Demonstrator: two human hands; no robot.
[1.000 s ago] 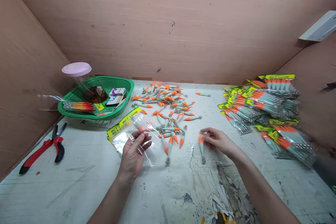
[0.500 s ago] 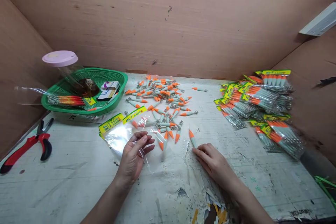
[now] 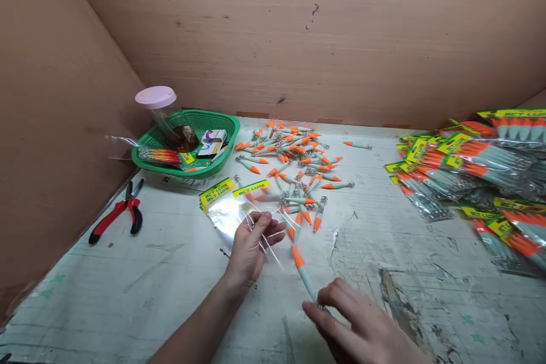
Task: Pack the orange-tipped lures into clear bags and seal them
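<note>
My left hand [image 3: 252, 247] is closed on a clear plastic bag [image 3: 273, 250] with a yellow header, its mouth facing toward me and to the right. Between the fingertips of my right hand [image 3: 354, 318] is a fishing lure [image 3: 303, 273], pale green with an orange nose, gripped at its hook end. The lure's nose points up and left, close to the bag's lower right edge. More empty header bags [image 3: 219, 210] lie under and left of the held one. A loose pile of matching lures [image 3: 294, 151] spreads behind my hands.
A green basket [image 3: 200, 172] at the back left holds a lidded jar [image 3: 157, 105], a small box and a bag of red-orange lures. Red-handled pliers [image 3: 115, 216] lie left. Filled lure packs [image 3: 452, 168] are heaped at the right, and a wooden wall [image 3: 290, 57] closes the back.
The view has turned left, shifting the scene rightward. My right hand has lifted the lure from the tabletop and brought it nearer the bag in my left hand.
</note>
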